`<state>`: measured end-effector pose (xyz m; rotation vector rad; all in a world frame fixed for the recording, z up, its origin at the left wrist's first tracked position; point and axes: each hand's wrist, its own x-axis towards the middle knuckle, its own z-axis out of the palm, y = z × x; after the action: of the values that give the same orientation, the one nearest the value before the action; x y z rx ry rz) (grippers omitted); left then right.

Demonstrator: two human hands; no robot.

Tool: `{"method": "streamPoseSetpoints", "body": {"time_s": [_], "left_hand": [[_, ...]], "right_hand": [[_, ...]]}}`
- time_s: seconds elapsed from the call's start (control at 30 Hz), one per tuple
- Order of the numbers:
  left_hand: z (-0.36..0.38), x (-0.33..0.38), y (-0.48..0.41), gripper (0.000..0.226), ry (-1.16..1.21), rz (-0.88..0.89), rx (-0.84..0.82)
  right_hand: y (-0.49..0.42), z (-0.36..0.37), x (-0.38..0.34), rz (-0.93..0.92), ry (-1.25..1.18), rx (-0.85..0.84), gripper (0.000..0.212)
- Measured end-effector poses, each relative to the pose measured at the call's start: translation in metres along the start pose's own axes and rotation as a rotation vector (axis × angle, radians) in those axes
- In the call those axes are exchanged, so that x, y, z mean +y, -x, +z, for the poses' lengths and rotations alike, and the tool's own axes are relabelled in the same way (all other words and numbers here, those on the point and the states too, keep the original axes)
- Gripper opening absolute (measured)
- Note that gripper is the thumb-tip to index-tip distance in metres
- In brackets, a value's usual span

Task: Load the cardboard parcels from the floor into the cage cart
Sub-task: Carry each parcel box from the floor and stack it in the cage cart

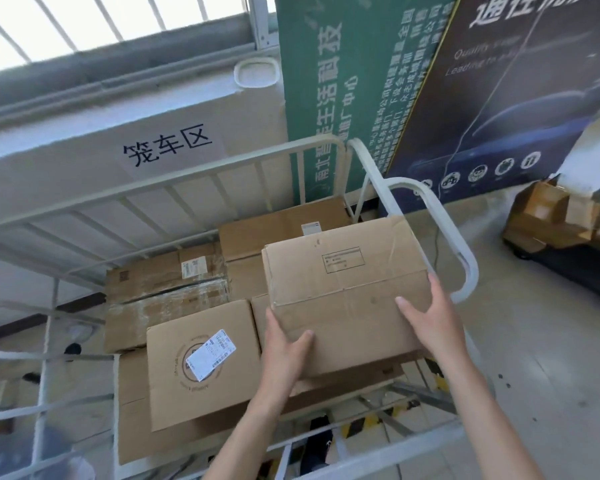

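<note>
1. The cart [466, 265], a white barred cage, fills most of the view. It stands against a wall, and its near side faces the person.
2. The floor [534, 341] to the right of the cart shows no waiting parcels close by. A crumpled carton [555, 216] sits on something dark well off to the right, and whether it is meant for loading cannot be told.
3. A stack [167, 292] of at least five cartons already lies in the cart, packed along the back and left. Judging by this, the loading is well under way, though room is left above the stack.
4. A box [187, 386] with a round print and a white label [211, 355] lies at the front left, just beside the parcel.
5. The parcel [347, 289] in hand is inside the cart at the front right, over lower cartons. Whether its weight already rests on them cannot be told.
6. The left hand [284, 341] holds the parcel's near left corner, with the thumb on top and the fingers along the side.
7. The right hand [430, 323] clasps the near right edge, with the thumb on top and the fingers stretched along the side.
8. What seems left for this parcel is to settle it and let go. How many parcels lie out of view cannot be told.
</note>
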<state>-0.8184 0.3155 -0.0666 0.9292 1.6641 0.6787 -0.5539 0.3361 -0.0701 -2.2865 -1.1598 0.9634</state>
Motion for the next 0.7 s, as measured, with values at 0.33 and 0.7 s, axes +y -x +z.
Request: {"method": "streamPoseSetpoints", "body": {"time_s": [0.33, 0.7], "left_hand": [[-0.084, -0.067, 0.018, 0.033, 0.183, -0.092, 0.192], [-0.13, -0.055, -0.015, 0.048, 0.386, -0.384, 0.072]], "right_hand": [[0.066, 0.058, 0.038, 0.143, -0.492, -0.15, 0.028], [0.037, 0.038, 0.003, 0.179, -0.739, -0.45, 0.059]]}}
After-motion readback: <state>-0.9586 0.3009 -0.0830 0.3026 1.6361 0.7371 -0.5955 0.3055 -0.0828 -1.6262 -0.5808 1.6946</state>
